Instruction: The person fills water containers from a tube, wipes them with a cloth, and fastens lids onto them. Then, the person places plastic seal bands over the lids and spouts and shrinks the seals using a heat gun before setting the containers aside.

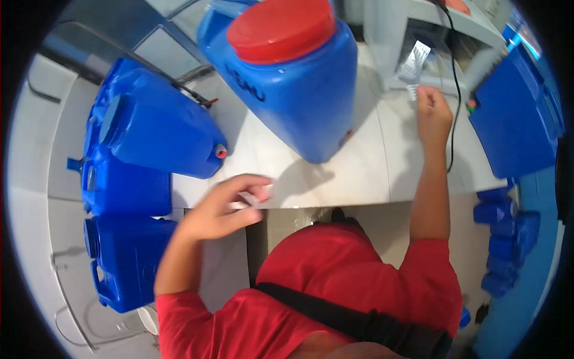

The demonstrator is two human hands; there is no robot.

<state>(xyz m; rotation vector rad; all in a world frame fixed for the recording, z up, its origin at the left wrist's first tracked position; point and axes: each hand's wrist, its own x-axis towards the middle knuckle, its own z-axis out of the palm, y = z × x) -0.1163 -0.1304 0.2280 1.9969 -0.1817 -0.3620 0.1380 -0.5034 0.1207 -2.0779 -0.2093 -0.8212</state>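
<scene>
On the right, my right hand (432, 114) pinches the lower end of a shiny white and silver strip (415, 63) with dark printed marks. The strip points up and away, over the front of a pale cabinet. My left hand (226, 206) hovers at the counter's front edge, blurred, its fingers curled and the thumb apart. Something pale shows between its fingers, and I cannot tell whether it is a held piece or the counter behind. Between the hands and farther back stands a large blue plastic jerrycan (309, 98) with a red screw lid (282, 31) and dark handwriting on its side.
Several blue jerrycans (166, 125) crowd the left, one with a red-centred spout. Another blue container (515, 116) stands right, by a black cable (455, 76) crossing the white tiled counter (358, 179). The pale cabinet (381, 45) is behind. More blue containers (502, 247) sit lower right.
</scene>
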